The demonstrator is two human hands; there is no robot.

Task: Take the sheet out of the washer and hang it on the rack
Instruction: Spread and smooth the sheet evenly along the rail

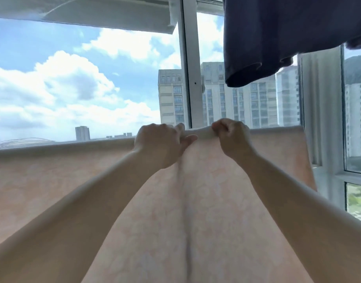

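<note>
1. both arms are stretched forward and up, and the sheet, pale peach with a faint pattern, is draped over a bar that stays hidden under its top fold.
2. left hand is on that fold, fingers curled over the far side, thumb pointing right along the near face. it's gripping the cloth.
3. right hand sits just beside it, knuckles bunched, pinching the rolled top edge of the sheet.
4. between the two hands the fold lifts into a small hump; below the fingers a long crease runs straight down the cloth.
5. above and right of the right hand's fingers hangs a dark navy garment.
6. beyond the fingertips: window frame, tower blocks, bright clouds.
</note>
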